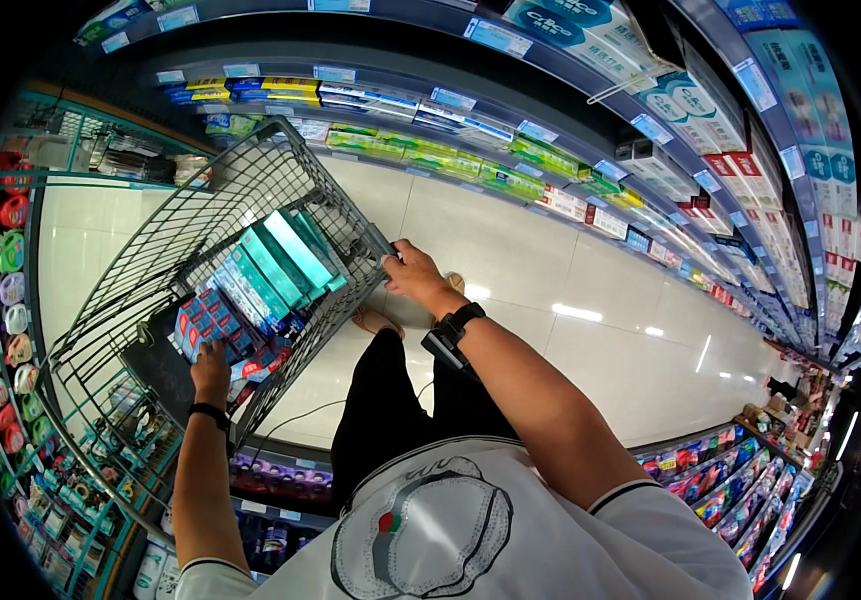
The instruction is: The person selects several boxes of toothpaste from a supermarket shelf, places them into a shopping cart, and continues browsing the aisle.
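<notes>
A wire shopping cart [303, 165] stands at an angle before me, at the left. My right hand [412, 276] is closed around the cart's near corner rim. Inside the basket, my left hand [211, 373] touches small red and blue boxes [205, 319]; its fingertips are partly hidden, so whether it grips one I cannot tell. Beside these lie blue and white cartons [235, 289] and several teal cartons [280, 259] packed side by side. More red and blue packs [262, 362] lie along the basket's near side. A dark panel [157, 375] is at the basket's left end.
Shelves of toothpaste-like boxes [430, 154] curve along the top and right. Bottles [12, 251] fill a rack at the far left, near a teal wire rack [78, 180]. Purple-capped bottles [280, 480] stand on a lower shelf behind the cart. Colourful packs [723, 480] fill shelves at lower right.
</notes>
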The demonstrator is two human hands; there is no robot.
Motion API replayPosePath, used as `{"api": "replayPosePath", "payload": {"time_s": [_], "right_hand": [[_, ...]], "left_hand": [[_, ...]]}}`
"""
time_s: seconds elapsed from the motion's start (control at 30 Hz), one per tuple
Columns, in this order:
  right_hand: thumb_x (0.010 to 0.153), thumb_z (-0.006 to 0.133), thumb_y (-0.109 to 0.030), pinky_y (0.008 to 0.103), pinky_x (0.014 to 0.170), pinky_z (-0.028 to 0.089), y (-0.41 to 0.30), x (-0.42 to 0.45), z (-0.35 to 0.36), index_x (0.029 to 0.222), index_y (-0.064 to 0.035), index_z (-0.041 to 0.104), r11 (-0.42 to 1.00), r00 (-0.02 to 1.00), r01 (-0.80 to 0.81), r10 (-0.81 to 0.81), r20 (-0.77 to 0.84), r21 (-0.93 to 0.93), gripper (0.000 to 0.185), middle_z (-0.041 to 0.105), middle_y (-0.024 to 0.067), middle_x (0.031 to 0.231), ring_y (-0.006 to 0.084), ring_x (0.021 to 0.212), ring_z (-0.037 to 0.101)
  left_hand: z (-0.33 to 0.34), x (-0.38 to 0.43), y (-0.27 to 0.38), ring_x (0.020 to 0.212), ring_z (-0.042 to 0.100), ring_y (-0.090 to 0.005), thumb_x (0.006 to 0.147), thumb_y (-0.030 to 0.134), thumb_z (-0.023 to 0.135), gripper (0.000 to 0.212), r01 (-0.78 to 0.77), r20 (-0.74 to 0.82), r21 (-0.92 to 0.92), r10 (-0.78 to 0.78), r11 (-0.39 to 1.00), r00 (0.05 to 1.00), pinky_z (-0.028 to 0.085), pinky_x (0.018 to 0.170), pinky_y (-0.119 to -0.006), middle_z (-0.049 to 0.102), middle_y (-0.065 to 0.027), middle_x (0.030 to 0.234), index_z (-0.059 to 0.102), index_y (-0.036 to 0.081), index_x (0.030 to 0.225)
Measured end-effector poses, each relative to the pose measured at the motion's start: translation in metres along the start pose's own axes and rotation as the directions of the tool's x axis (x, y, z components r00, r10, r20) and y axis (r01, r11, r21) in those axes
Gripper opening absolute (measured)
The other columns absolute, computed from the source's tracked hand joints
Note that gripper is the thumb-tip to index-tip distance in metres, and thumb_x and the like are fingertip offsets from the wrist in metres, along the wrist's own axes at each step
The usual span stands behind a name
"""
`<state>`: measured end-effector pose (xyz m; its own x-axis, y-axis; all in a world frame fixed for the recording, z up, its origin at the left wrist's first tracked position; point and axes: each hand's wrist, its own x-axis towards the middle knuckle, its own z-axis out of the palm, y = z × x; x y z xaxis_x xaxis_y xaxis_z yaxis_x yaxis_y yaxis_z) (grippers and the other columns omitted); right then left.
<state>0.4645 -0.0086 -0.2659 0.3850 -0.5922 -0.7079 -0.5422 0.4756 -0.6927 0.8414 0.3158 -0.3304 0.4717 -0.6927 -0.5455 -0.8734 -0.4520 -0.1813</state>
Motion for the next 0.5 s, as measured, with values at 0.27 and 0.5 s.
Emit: {"api": "replayPosePath", "payload": {"time_s": [0.27,0.5], "right_hand": [[0.097,0.054,-0.03,0.0354,0.064,0.056,0.001,-0.003,-0.008,0.132,0.0004,0.048,1.0,1.0,0.013,-0.013,-0.005,-0.004,0.047,0.068,0.0147,0.086,0.023,0.065,0.068],[0.099,0.063,-0.034,0.0266,0.055,0.052,0.023,0.007,-0.002,0.133,-0.0067,0.047,0.967,0.998,-0.013,-0.004,0.07,0.253,0.046,0.061,0.0051,0.085,0.0122,0.063,0.062]], "left_hand": [[0.005,0.002,0.006,0.089,0.069,-0.0361,0.094,0.011,0.052,0.018,-0.063,-0.089,0.014,0.064,0.998,0.994,0.059,0.069,-0.047,0.06,-0.017,0.108,0.057,0.011,0.112],[-0.012,-0.007,0.005,0.091,0.07,-0.0365,0.089,0.014,0.058,0.029,-0.063,0.012,-0.046,0.063,0.997,0.998,0.059,0.067,-0.046,0.063,-0.0156,0.113,0.058,0.008,0.117]]}}
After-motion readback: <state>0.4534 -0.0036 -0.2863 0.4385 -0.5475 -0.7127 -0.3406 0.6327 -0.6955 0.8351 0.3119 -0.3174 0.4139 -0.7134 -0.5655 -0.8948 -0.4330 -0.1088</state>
